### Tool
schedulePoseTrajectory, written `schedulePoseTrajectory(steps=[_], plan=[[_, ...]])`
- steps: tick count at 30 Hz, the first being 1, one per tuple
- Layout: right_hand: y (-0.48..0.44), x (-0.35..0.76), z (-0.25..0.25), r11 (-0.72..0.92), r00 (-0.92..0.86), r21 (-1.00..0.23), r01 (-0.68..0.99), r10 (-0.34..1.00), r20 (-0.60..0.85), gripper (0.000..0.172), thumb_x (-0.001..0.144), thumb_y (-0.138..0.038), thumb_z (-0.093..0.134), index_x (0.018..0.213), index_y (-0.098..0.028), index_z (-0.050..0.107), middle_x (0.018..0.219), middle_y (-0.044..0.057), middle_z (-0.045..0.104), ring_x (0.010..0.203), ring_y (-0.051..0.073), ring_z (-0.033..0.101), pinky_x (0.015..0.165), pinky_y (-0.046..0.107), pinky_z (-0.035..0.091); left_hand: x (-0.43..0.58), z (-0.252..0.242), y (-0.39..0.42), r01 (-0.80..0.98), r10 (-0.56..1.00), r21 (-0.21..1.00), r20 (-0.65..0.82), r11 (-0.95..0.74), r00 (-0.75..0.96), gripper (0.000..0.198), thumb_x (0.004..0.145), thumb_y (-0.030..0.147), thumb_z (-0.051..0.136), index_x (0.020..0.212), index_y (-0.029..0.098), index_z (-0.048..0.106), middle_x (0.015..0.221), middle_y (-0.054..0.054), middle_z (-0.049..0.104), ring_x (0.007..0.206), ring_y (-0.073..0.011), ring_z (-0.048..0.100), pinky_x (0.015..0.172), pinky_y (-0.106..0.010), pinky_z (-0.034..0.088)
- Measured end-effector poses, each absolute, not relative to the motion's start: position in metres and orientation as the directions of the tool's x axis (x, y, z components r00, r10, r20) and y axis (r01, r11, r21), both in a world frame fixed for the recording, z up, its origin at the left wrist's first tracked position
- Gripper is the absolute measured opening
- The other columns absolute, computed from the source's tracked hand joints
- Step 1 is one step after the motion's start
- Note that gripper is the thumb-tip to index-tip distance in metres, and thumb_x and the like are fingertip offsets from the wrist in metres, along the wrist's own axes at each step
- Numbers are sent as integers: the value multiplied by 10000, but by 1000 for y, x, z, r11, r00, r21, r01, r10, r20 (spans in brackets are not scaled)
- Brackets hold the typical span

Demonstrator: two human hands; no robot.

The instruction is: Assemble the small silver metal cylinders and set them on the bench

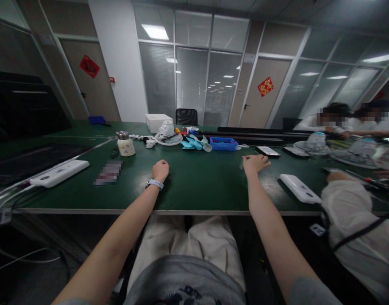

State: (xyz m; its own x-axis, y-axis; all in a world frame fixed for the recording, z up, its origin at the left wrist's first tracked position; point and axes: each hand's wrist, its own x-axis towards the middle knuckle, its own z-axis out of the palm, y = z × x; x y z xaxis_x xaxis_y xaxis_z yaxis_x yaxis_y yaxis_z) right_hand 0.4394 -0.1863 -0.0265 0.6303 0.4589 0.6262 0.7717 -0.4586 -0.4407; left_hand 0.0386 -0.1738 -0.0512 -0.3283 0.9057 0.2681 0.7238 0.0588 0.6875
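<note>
My left hand (161, 170), with a watch (154, 184) at its wrist, is curled closed over the green table (201, 186). Nothing sticks out of it, and the inside of its fingers is hidden. Farther right, my right hand (257, 162) is held palm down, its fingers apart. A faint clear shape shows beside its thumb side; I cannot make out what it is. Beyond that hand lies a white phone-like slab (268, 151). Between and beyond both hands are a blue basket (223, 143) and light-blue pieces (193, 143).
A cream bottle (126, 145), a white fan part (168, 138) and a white box (158, 122) stand at the back left. White power strips lie left (61, 173) and right (300, 188). A co-worker's arm (345, 192) rests at the right; two people sit beyond.
</note>
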Motion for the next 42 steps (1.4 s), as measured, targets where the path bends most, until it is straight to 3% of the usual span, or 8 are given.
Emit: schedulePoseTrajectory(steps=[12, 19, 29, 31, 33, 36, 39, 42], plan=[[-189, 436, -23, -551, 640, -349, 758, 530, 556, 285, 884, -382, 552, 972, -192, 744, 1170, 172, 576, 1153, 330, 372, 960, 504, 231, 40, -46, -180, 725, 910, 686, 261, 60, -322, 229, 765, 174, 452, 761, 236, 673, 898, -71, 728, 887, -232, 642, 699, -288, 418], [-189, 439, -23, -487, 618, -395, 779, 494, 611, 244, 893, -338, 536, 970, -238, 745, 1136, 138, 592, 1127, 312, 394, 951, 497, 237, 41, -46, -180, 724, 912, 687, 259, 58, -319, 229, 771, 170, 450, 760, 232, 670, 909, -77, 727, 897, -239, 643, 695, -297, 416], [-193, 440, -21, -514, 690, -462, 723, 559, 459, 269, 873, -394, 568, 998, -233, 744, 1170, 160, 608, 1184, 338, 443, 969, 524, 304, 40, -47, -178, 722, 912, 690, 257, 58, -319, 220, 771, 178, 453, 757, 231, 666, 903, -83, 725, 888, -247, 644, 690, -305, 417], [-196, 446, -19, -499, 710, -516, 696, 587, 389, 339, 830, -463, 614, 1081, -260, 716, 1212, 157, 600, 1201, 350, 461, 975, 539, 322, 40, -47, -179, 720, 913, 691, 258, 54, -316, 217, 765, 176, 454, 760, 231, 664, 901, -83, 725, 886, -246, 644, 687, -303, 416], [-200, 454, -18, -487, 727, -575, 657, 609, 316, 547, 730, -514, 712, 1220, -281, 639, 1258, 158, 587, 1201, 356, 493, 982, 551, 344, 41, -46, -180, 721, 913, 691, 257, 56, -317, 219, 764, 175, 452, 762, 231, 665, 901, -83, 725, 887, -244, 644, 691, -301, 418], [-206, 472, -17, -504, 753, -616, 605, 615, 236, 765, 610, -421, 830, 1310, -274, 557, 1266, 162, 597, 1175, 343, 549, 983, 545, 390, 42, -45, -181, 722, 914, 689, 249, 65, -320, 223, 765, 171, 451, 760, 234, 665, 898, -79, 724, 888, -239, 645, 697, -296, 419], [-209, 484, -18, -557, 758, -598, 577, 638, 137, 613, 583, -257, 849, 1165, -244, 657, 1181, 150, 653, 1099, 310, 615, 913, 477, 484, 42, -46, -180, 717, 914, 694, 247, 65, -322, 219, 764, 170, 452, 758, 235, 661, 896, -77, 723, 889, -238, 645, 690, -294, 417], [-210, 487, -17, -579, 723, -560, 592, 689, 52, 423, 580, -151, 826, 986, -209, 724, 973, 100, 719, 944, 246, 680, 805, 351, 548, 41, -47, -179, 714, 914, 697, 245, 67, -324, 215, 770, 176, 452, 754, 234, 658, 892, -79, 721, 888, -242, 647, 683, -296, 416]])
